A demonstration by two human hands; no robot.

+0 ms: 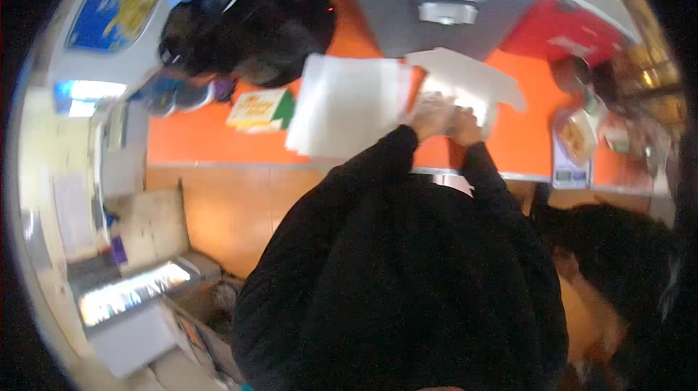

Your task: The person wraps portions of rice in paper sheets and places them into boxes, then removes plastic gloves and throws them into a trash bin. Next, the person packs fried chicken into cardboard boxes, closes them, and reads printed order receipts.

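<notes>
Both of my hands are close together over the orange counter, at the near edge of a white sheet or flattened box [469, 75]. My left hand [432, 116] lies on its lower left part, and my right hand [466, 128] is just beside it. Motion blur smears the fingers of both, so their grip is unclear. Directly left of my hands is a stack of white paper sheets [349, 104]. A yellow and green box [259, 110] stands farther left.
Right on the orange counter [520, 145] are a scale [571, 173] with food on it and a metal cup [571, 73]. A red item [567, 31] leans behind. Black equipment [269, 24] stands at the back left. Another person [611, 267] is close at the lower right.
</notes>
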